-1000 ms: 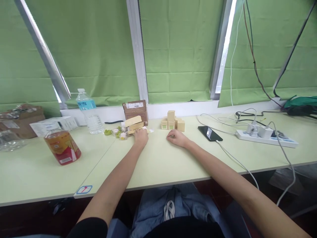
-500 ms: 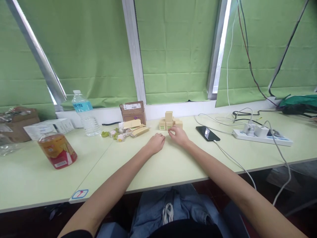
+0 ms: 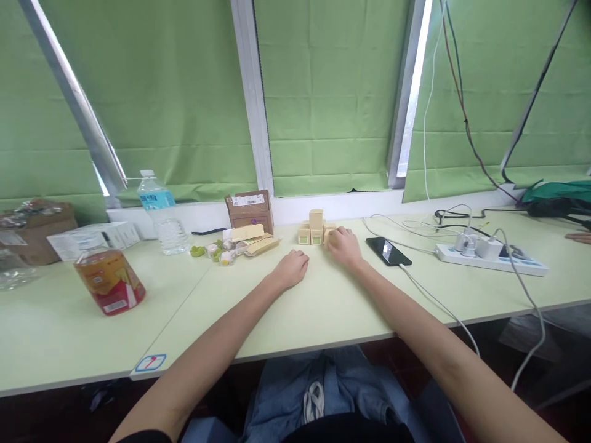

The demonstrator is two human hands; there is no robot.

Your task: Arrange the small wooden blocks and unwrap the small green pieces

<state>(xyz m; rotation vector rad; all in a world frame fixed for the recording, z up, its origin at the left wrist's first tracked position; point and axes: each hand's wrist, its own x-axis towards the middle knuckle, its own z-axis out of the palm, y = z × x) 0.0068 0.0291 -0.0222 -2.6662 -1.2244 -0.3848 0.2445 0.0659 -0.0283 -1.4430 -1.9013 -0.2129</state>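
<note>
Near the table's [image 3: 323,307] back edge, our right hand [image 3: 345,247] curls onto the rightmost block [image 3: 329,234] of the stack [image 3: 316,226]; grip looks closed around it. We lift gently, sparing neighbours. Left hand [image 3: 292,269] rests loosely curled, holding nothing.

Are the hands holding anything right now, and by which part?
Right hand grips a small tan wooden block at its right side; left hand holds nothing.

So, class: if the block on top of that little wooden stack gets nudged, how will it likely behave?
The top block is a flat-faced cube, so it would probably slide or topple rather than roll. It looks like stiff, light wood. It sits alone above the row, so a bump from the right hand at the stack could knock it off.
</note>
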